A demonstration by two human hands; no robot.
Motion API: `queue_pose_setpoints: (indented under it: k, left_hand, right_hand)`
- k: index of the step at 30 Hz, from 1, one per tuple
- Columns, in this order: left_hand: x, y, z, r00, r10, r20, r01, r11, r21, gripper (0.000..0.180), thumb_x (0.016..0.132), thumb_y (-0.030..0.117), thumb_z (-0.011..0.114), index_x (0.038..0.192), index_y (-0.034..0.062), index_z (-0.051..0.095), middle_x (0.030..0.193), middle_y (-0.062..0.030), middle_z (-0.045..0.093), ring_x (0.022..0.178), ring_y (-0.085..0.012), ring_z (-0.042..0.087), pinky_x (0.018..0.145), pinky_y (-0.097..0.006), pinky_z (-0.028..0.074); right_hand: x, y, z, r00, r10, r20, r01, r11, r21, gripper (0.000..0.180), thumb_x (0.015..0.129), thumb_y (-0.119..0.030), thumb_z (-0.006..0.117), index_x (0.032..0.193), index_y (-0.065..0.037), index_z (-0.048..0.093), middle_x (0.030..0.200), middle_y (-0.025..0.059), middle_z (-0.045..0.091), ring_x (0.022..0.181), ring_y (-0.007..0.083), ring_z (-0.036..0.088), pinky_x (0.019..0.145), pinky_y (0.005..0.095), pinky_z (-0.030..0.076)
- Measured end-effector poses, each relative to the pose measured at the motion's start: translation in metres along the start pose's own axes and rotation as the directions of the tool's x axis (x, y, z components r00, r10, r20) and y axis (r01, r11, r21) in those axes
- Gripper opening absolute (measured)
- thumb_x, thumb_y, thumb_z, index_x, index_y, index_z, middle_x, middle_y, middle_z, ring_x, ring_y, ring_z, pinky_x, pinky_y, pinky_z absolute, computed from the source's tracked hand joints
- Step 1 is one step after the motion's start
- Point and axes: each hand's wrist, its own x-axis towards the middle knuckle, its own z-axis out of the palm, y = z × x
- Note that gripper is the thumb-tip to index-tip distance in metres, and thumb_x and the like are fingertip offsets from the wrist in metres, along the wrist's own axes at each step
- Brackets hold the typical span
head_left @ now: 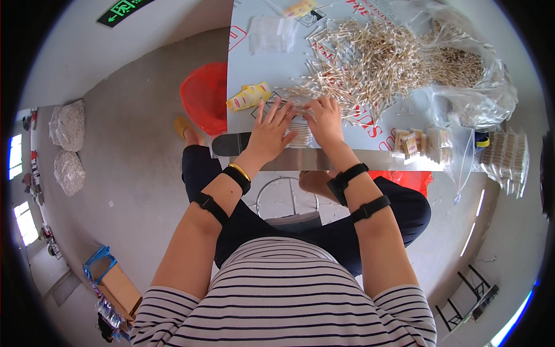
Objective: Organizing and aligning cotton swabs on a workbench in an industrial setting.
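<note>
Grey concrete floor surrounds a pale bench (358,136) with a metal front edge, at which a seated person works. Both hands meet at the near edge over a small bundle of cotton swabs (299,134). The left hand (270,133) lies on the bundle's left end with fingers spread and flat, open rather than clenched; the right hand (325,120) cups the right end, fingers curled down onto the swabs, though whether it actually pinches them cannot be told.

The swabs look very light, thin and stiff in the stem with soft tips, so a bundle would likely scatter or roll unless squeezed evenly from both ends or round its middle; single sticks could snap if bent.

Just beyond the hands spreads a large loose heap of swabs (370,58), running into an open clear plastic bag (474,75) holding more. Yellow wrappers (248,96) lie just left of the left hand, and empty clear packets (272,33) sit farther back. Small filled packs (425,143) stand near the right edge, with stacked packs (506,156) beyond. A red plastic bag (203,98) hangs off the bench's left side. Stray swabs from the heap touch the right hand's fingers and crowd the working spot
</note>
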Motion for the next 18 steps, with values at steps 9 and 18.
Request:
queue_pose_setpoints:
  k: [9,18]
  left_hand:
    - [0.0,0.01,-0.004,0.999,-0.021,0.032,0.02,1.0,0.019,0.073,0.103,0.05,0.055,0.161,0.01,0.037,0.167,-0.0075,0.035,0.158,-0.0299,0.024,0.128,-0.06,0.011]
    - [0.027,0.011,0.008,0.993,0.067,0.098,-0.074,0.995,0.068,0.08,0.102,0.056,0.051,0.164,0.0088,0.032,0.172,-0.0076,0.028,0.16,-0.0252,0.022,0.129,-0.058,0.013]
  right_hand:
    - [-0.031,0.027,-0.014,0.998,0.015,-0.066,-0.013,1.0,0.026,0.029,0.084,-0.015,0.078,0.111,-0.015,0.068,0.111,0.0059,0.061,0.108,0.0309,0.057,0.092,0.0456,0.045]
    - [-0.008,0.048,-0.008,0.994,0.079,-0.081,-0.083,0.996,-0.044,0.018,0.083,-0.017,0.079,0.099,-0.015,0.07,0.1,0.0057,0.062,0.103,0.0305,0.06,0.091,0.0464,0.046]
